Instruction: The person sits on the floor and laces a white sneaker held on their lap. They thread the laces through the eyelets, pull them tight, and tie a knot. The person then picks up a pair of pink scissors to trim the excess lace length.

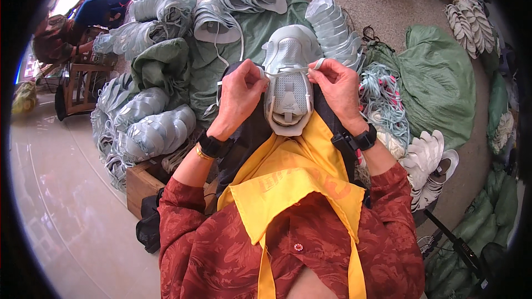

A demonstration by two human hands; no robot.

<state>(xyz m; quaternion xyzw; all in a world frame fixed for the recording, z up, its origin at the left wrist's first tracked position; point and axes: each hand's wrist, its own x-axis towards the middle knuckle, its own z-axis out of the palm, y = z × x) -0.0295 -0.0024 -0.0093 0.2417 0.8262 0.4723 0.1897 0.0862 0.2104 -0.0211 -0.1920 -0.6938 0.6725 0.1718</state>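
A pale grey-green shoe upper (291,93) rests on my lap over the yellow apron (288,185), its toe pointing away from me. Across its front runs a whitish shoelace (285,71), stretched between my two hands. My left hand (239,95) pinches the lace's left part beside the upper, fingers closed. On the other side, my right hand (338,89) pinches the lace's right part between thumb and fingers. How far the lace passes through the eyelets is too small to tell.
Stacked grey-green uppers (160,133) lie at my left, and more stacks (335,30) lie beyond the shoe. A bundle of pale blue laces (382,97) hangs at the right by a green sack (438,83). White uppers (424,158) lie nearer. Another person's arm (83,49) shows at far left.
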